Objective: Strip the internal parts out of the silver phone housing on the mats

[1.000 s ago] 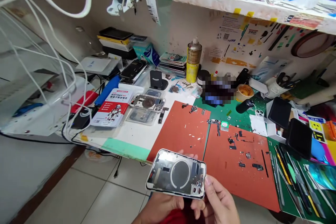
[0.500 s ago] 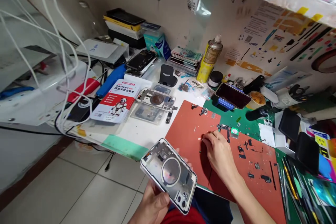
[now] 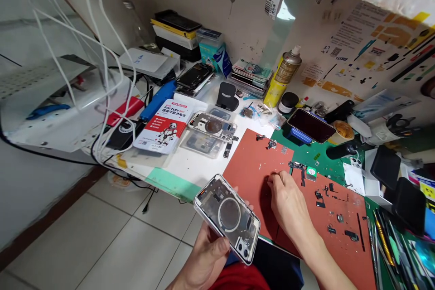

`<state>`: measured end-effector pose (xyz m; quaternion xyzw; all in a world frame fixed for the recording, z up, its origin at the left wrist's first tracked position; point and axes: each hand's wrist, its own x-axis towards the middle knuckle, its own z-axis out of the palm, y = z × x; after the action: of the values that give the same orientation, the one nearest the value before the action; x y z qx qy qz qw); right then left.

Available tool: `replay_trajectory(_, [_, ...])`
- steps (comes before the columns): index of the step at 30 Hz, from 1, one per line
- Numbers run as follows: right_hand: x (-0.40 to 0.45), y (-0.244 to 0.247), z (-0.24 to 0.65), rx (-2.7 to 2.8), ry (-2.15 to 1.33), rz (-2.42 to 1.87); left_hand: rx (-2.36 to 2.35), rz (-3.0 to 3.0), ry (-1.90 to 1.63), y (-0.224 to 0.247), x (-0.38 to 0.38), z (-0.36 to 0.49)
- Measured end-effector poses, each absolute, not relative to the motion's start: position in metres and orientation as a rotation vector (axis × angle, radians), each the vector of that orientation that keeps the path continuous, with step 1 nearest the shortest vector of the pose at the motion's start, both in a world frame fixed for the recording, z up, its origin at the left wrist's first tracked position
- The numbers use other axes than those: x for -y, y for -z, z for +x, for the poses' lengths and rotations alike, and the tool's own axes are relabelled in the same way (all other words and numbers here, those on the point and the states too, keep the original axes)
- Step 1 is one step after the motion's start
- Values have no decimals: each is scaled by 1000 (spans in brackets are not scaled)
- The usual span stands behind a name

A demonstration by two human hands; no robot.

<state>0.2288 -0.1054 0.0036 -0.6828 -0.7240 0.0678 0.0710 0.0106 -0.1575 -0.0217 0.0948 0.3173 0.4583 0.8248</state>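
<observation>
My left hand (image 3: 210, 251) holds a phone back housing (image 3: 249, 225) by its lower edge, tilted off the table's front edge. The thumb lies along the near rim and fingertips show behind the far side. A pale ring surrounds a dark disc in the housing, and camera openings sit at its lower right corner. My right hand (image 3: 288, 201) is over the reddish-brown mat (image 3: 246, 163), fingers pinched together and pointing down to the left. Whatever the pinch may hold is hidden. Small phone parts (image 3: 319, 197) lie right of that hand.
A second phone housing (image 3: 212, 126) and a battery box (image 3: 163, 127) lie to the left. A phone (image 3: 311, 124) leans on a blue stand behind the mat. Tweezers and drivers (image 3: 384, 244) line the right side. A yellow spray can (image 3: 283, 74) stands at the back; white cables (image 3: 107, 68) hang left.
The view has turned slightly left, so the bench appears further right. My left hand keeps its hold on the housing. My right fingers stay pinched over much the same part of the mat.
</observation>
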Motion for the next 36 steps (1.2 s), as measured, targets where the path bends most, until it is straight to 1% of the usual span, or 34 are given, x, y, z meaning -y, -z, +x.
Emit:
replay_trajectory(6, [105, -3, 231, 2106, -300, -2007, -680, 193, -976, 22, 160, 14])
replay_trajectory(11, [125, -22, 250, 1909, -481, -1944, -700, 194, -954, 19, 164, 17])
replay_trajectory(13, [144, -29, 259, 1755, -696, -1913, -688, 207, -920, 16, 167, 21])
replay_trajectory(16, [174, -31, 266, 1302, -1131, -1831, -683, 241, -861, 13, 170, 30])
replay_trajectory(17, [182, -30, 266, 1154, -1231, -1799, -681, 253, -845, 12, 170, 33])
replay_trajectory(19, [196, -28, 263, 995, -1319, -1758, -677, 276, -823, 10, 170, 40])
replay_trajectory(21, [205, -28, 259, 988, -1333, -1733, -679, 299, -810, 9, 167, 44])
replay_trajectory(29, [209, -33, 252, 1269, -1251, -1702, -734, 476, -716, 4, 160, 45])
replay_trajectory(36, [203, -33, 254, 1302, -1296, -1657, -751, 594, -645, 5, 159, 46])
